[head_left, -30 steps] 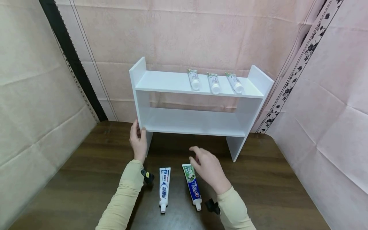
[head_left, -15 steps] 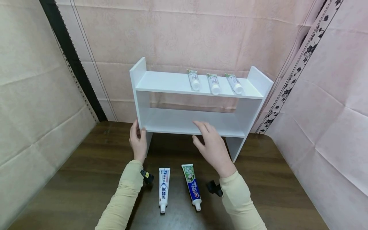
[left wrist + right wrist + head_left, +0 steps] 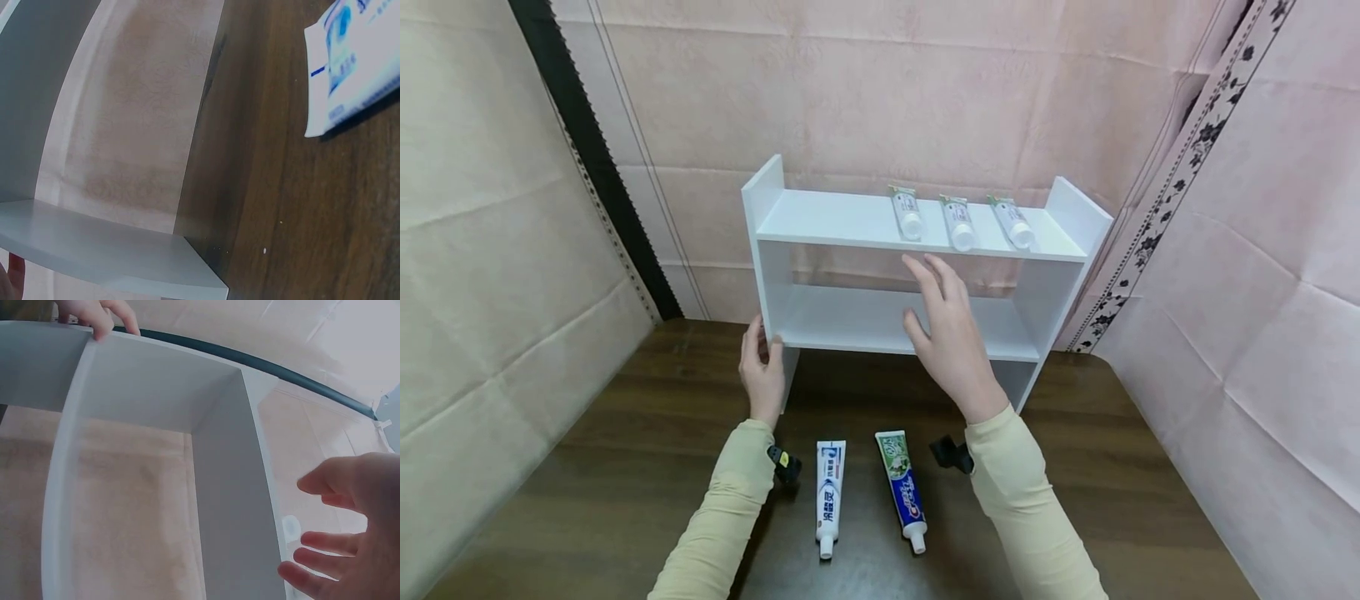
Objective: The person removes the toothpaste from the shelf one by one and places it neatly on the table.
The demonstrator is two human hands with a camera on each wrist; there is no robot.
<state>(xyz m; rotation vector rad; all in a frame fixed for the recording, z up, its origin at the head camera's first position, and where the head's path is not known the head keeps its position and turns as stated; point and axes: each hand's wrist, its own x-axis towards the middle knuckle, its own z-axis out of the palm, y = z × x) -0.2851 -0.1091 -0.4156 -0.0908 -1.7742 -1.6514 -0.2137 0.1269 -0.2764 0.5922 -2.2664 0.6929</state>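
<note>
A white two-tier shelf stands on the table. My left hand grips its left side panel, thumb at the front edge; in the right wrist view the left hand's fingers bend over that edge. My right hand hovers before the shelf with fingers spread, holding nothing. Just above its fingertips, on the top board, lie three pale tubes: a left tube, a middle tube and a right tube, caps toward me. Nearer me lie a white toothpaste tube and a green-and-blue toothpaste tube.
The brown wooden table is enclosed by pale cloth walls at the back and both sides. Dark wrist mounts, a left one and a right one, stick out inward from the sleeves.
My right hand has risen from beside the green-and-blue toothpaste tube, past the lower board, to just below the top board. My left hand has stayed on the side panel.
</note>
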